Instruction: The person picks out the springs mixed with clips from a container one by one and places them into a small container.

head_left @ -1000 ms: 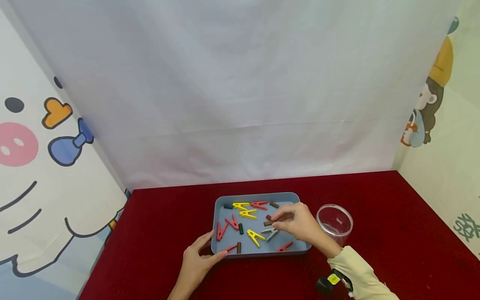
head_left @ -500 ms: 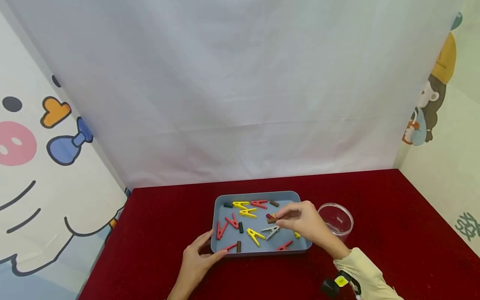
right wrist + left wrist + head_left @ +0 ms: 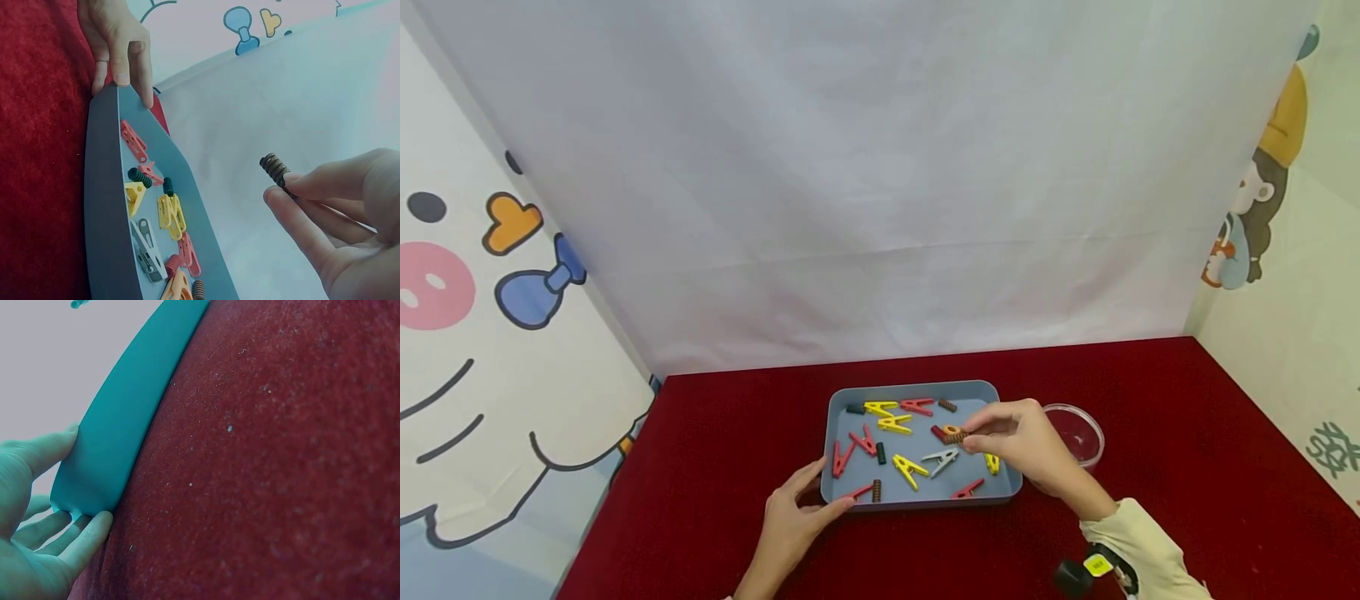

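Observation:
Above the right side of a blue-grey tray (image 3: 917,504), my right hand (image 3: 1026,442) pinches a brown coil spring (image 3: 274,165) between thumb and fingertips; the right wrist view shows its free end. At the tray's near left corner, my left hand (image 3: 793,508) holds the tray with thumb and fingers spread about the corner, as the left hand (image 3: 47,506) in the left wrist view confirms. Inside lie several plastic clips, among them a yellow clip (image 3: 910,471), a grey clip (image 3: 942,460) and a red clip (image 3: 842,458), plus loose springs such as a dark green spring (image 3: 881,453).
A clear round container (image 3: 1086,454) stands right of the tray, partly behind my right forearm. Dark red cloth (image 3: 737,433) covers the table. A white curtain (image 3: 880,208) hangs behind, with cartoon-printed panels at both sides.
My right hand has lifted the brown spring and moved right with it, uncovering an orange clip and a yellow clip. The left hand stays at the tray corner.

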Demonstrator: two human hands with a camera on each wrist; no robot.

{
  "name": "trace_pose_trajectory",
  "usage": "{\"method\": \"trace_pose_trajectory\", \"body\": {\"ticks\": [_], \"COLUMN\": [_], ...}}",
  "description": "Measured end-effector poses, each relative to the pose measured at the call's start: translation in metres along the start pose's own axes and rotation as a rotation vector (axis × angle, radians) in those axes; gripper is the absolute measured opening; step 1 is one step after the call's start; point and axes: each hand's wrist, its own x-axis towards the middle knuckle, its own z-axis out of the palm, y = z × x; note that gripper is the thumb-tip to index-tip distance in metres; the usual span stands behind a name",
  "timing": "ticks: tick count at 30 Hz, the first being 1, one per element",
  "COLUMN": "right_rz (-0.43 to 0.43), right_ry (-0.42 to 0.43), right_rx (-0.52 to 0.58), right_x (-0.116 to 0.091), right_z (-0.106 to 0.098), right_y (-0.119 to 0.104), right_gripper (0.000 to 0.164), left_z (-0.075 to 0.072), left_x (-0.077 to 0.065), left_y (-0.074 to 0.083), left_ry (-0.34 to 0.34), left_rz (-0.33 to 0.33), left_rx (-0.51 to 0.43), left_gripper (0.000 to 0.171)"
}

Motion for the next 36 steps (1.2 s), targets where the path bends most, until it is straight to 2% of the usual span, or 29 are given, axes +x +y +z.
{"method": "trace_pose_trajectory", "body": {"ticks": [5,11,19,28,36], "right_rz": [-0.015,0.009,0.037,0.025,0.029], "right_ry": [0.007,0.031,0.055,0.094,0.117], "right_rx": [0.005,0.003,-0.011,-0.028,-0.066], "right_x": [-0.003,-0.008,-0.011,-0.015,-0.019], "right_z": [-0.005,-0.008,-0.012,-0.02,-0.027], "right_y": [-0.001,-0.001,-0.003,-0.008,-0.013], "right_gripper": [0.018,0.022,0.016,0.018,0.017], "left_z": [0.001,0.002,0.002,0.003,0.002], "left_x": [0.002,0.002,0.0,0.001,0.001], "left_y": [-0.002,-0.005,-0.005,-0.006,-0.005], "left_ry": [0.008,0.004,0.004,0.018,0.014], "left_rz": [-0.006,-0.007,-0.011,0.009,0.006], "left_rx": [0.009,0.017,0.041,-0.015,-0.003], "left_gripper": [0.075,0.074,0.075,0.074,0.074]}}
